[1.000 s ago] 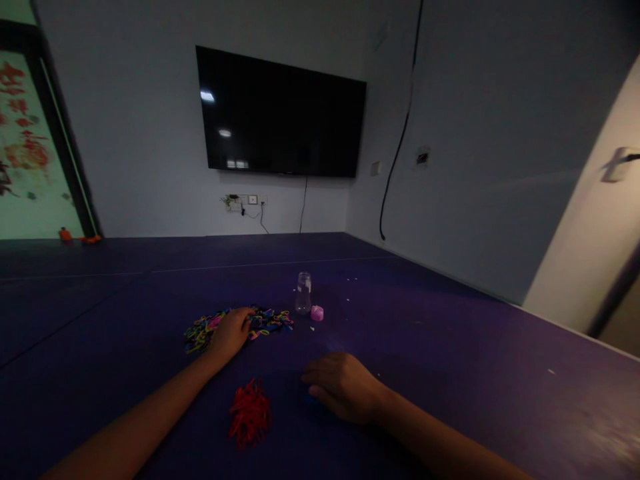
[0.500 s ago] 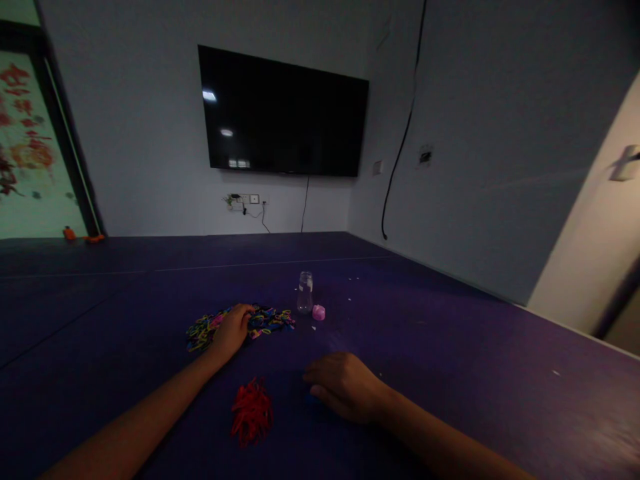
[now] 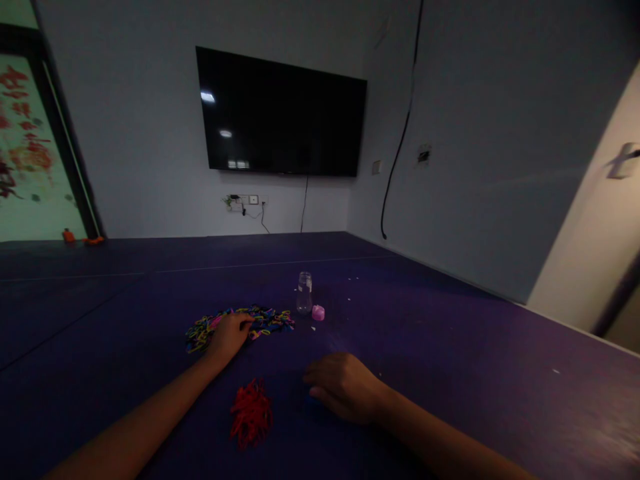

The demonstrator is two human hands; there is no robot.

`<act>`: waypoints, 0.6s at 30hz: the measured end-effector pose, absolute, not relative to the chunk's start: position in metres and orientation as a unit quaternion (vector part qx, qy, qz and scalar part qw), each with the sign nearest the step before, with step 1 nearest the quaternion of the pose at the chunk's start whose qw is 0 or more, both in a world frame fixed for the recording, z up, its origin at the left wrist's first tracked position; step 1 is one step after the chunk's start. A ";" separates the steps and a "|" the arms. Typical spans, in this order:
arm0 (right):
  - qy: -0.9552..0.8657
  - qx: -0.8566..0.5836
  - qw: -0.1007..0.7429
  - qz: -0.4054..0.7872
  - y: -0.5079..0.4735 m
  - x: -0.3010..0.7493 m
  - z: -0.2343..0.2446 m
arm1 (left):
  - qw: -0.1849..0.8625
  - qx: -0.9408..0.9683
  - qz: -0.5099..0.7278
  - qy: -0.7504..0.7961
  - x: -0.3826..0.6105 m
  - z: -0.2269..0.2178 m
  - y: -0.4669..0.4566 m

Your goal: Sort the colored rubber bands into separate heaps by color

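My left hand point(image 3: 229, 335) reaches forward onto a heap of mixed-colour rubber bands point(image 3: 265, 318) on the dark purple floor mat point(image 3: 450, 347), fingers curled into the pile. My right hand point(image 3: 344, 387) rests palm down on the mat nearer to me, fingers curled over something small and blue that I cannot make out. A separate heap of red rubber bands point(image 3: 251, 412) lies between my forearms. Behind the mixed pile stands a small clear bottle point(image 3: 303, 293) with its pink cap point(image 3: 318, 313) lying beside it.
A black television point(image 3: 280, 117) hangs on the far wall above a power socket point(image 3: 247, 200) with cables. A dark cable point(image 3: 397, 147) runs down the right wall. A decorated glass door point(image 3: 30, 147) is at the far left.
My left hand has drawn back slightly toward me on the mixed pile. My right hand has stayed where it was.
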State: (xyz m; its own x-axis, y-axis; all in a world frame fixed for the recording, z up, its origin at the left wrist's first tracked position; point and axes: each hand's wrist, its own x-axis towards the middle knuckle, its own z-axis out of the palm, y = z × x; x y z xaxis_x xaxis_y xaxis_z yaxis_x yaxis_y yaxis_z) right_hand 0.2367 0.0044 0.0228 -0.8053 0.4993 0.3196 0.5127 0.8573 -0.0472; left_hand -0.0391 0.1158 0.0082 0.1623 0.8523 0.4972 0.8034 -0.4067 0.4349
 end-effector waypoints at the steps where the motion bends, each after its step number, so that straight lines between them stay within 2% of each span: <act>1: -0.950 -0.267 0.161 -0.020 0.004 0.237 0.023 | 0.036 0.761 0.349 0.546 -0.039 0.008 0.115; 18: -0.950 -0.269 0.159 -0.013 0.003 0.236 0.025 | 0.037 0.738 0.380 0.556 -0.041 0.009 0.119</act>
State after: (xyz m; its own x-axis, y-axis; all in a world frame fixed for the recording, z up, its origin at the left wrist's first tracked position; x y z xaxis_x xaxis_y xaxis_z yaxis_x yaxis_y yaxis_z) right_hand 0.2362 0.0029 0.0250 -0.8041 0.5078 0.3091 0.5159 0.8544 -0.0619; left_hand -0.0408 0.1195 0.0090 0.0933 0.8494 0.5194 0.7929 -0.3789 0.4773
